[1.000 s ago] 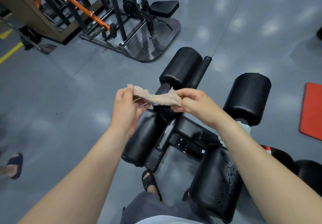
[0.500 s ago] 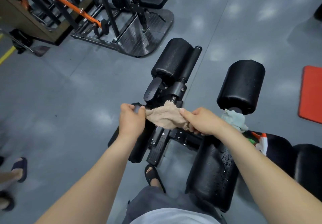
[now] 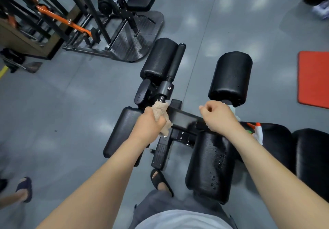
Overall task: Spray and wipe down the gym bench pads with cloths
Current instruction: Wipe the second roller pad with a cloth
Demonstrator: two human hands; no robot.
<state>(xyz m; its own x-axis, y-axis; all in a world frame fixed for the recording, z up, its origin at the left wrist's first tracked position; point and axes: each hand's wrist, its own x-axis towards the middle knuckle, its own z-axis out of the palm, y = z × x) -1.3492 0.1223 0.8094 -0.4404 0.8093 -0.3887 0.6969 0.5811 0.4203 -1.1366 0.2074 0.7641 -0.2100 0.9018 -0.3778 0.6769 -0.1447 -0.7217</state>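
- The left hand (image 3: pixel 151 124) is clamped around a bunched tan cloth (image 3: pixel 161 110). The cloth sticks out above the fist and hangs a little below it.
- The cloth is over the middle of the black metal frame (image 3: pixel 183 117), just beside the upper end of the left pad (image 3: pixel 122 130). Whether it touches the frame cannot be told.
- The right hand (image 3: pixel 219 116) is well apart from the left, with its fingers curled in and nothing in them. It is above the frame's cross bar, near the top of the right pad (image 3: pixel 210 166).
- The right pad has drops of liquid scattered over its black cover.
- Two black roller pads lie farther off: the left roller (image 3: pixel 160 59), beside a black handle post (image 3: pixel 175 63), and the right roller (image 3: pixel 231 77).
- A pale cloth (image 3: pixel 232 108) peeks out between the right hand and the right roller.
- A white spray bottle (image 3: pixel 258 130) with an orange tip lies on the padded surface (image 3: pixel 279 139) at the right, partly hidden by the right forearm.
- The person's sandalled foot (image 3: pixel 160 178) stands on the grey floor (image 3: pixel 71 104) between the two near pads.
- A red mat (image 3: pixel 315 79) lies at the right edge, and a rack with an orange bar (image 3: pixel 62 19) stands at the upper left.
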